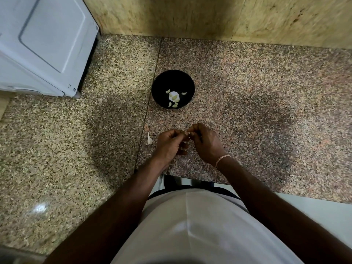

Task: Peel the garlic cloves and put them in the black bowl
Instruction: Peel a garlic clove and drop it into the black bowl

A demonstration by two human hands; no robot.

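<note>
A black bowl [173, 80] stands on the speckled granite counter, with several peeled garlic cloves [173, 99] lying in it. Nearer to me, my left hand [169, 144] and my right hand [205, 142] meet fingertip to fingertip above the counter. Together they pinch a small garlic clove [187, 133], most of it hidden by the fingers. One unpeeled clove [149, 139] lies on the counter just left of my left hand.
A white appliance [43, 44] fills the back left corner of the counter. A yellowish stone wall [209, 16] runs along the back. The counter's front edge [247, 185] is close to my body on the right side.
</note>
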